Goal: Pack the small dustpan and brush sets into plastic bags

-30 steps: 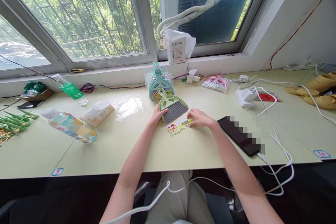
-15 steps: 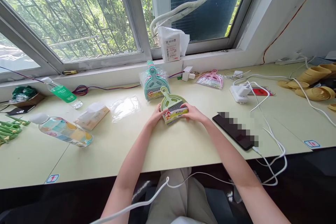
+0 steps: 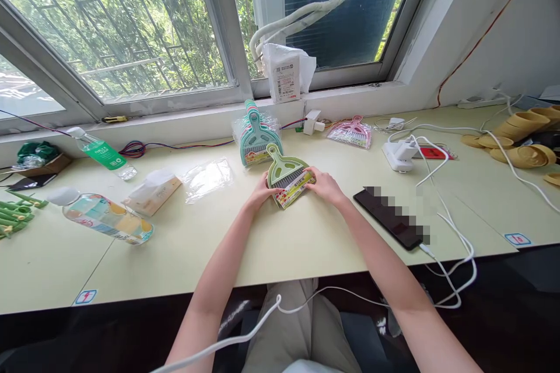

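Note:
Between my hands is a green mini dustpan and brush set point(image 3: 285, 168), its grey bristles above a yellow printed label point(image 3: 294, 189). My left hand point(image 3: 262, 191) grips its left edge, thumb over the label's end. On the other side my right hand point(image 3: 324, 186) holds the right edge and the label's right end. Just behind stands a stack of teal and pink dustpan sets point(image 3: 257, 135) in clear wrapping. A clear plastic bag point(image 3: 210, 180) lies flat on the table to the left.
A pink wrapped dustpan set point(image 3: 351, 132) lies at the back. Left are a tissue pack point(image 3: 153, 192), a large bottle point(image 3: 107, 217) and a green-labelled bottle point(image 3: 104, 154). Right are a phone point(image 3: 389, 218), a white power strip point(image 3: 399, 155) and loose white cables point(image 3: 455, 227).
The label's right end has come up against the dustpan, so it now sits more tilted and covers more of the bristles. My right hand has shifted slightly with it.

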`<move>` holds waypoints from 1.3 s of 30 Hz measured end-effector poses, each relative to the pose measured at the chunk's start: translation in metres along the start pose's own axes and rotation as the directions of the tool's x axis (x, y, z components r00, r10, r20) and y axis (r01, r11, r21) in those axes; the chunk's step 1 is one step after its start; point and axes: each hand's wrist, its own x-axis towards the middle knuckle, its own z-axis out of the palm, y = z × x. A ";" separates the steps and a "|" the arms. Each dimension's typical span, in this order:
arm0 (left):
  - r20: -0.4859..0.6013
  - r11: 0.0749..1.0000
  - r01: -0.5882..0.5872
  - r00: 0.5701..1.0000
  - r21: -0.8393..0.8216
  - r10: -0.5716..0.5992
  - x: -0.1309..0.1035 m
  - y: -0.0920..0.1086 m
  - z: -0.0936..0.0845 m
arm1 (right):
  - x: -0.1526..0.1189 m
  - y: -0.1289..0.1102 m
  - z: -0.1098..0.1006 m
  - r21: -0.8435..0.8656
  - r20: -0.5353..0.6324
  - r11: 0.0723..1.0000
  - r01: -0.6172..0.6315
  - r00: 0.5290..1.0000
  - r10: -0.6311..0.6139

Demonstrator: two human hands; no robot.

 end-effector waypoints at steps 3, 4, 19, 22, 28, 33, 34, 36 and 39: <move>-0.029 0.999 0.014 0.999 -0.037 -0.015 0.000 -0.001 -0.001 | 0.002 0.000 0.003 0.065 -0.036 0.997 -0.039 0.998 0.042; -0.040 0.999 0.026 0.999 -0.043 -0.028 0.000 -0.001 -0.001 | 0.002 0.000 0.005 0.091 -0.042 0.994 -0.053 0.997 0.057; 0.038 0.999 0.026 0.999 -0.036 -0.025 -0.004 0.004 -0.001 | 0.006 0.003 0.017 0.074 -0.081 0.983 -0.166 0.982 0.172; 0.022 0.999 -0.003 1.000 -0.045 0.004 -0.003 0.002 -0.002 | 0.006 0.001 0.019 0.039 -0.069 0.989 -0.145 0.987 0.147; -0.084 0.999 -0.012 0.996 -0.033 0.009 0.001 -0.002 -0.006 | 0.002 -0.005 0.022 0.219 -0.272 0.966 -0.139 0.942 0.197; -0.154 0.994 -0.069 0.986 -0.080 0.056 0.001 0.000 -0.008 | 0.001 -0.013 0.033 0.627 -0.215 0.763 -0.156 0.907 0.363; -0.157 0.994 -0.071 0.986 -0.080 0.058 0.001 0.001 -0.007 | 0.000 -0.015 0.036 0.717 -0.102 0.681 -0.151 0.943 0.316; -0.144 0.995 -0.076 0.987 -0.069 0.065 -0.001 0.002 -0.004 | 0.000 -0.020 0.041 0.842 0.075 0.518 -0.150 0.984 0.163; -0.106 0.996 -0.075 0.992 -0.040 0.070 -0.003 0.004 0.003 | 0.000 -0.025 0.045 0.927 0.125 0.348 -0.142 0.990 0.069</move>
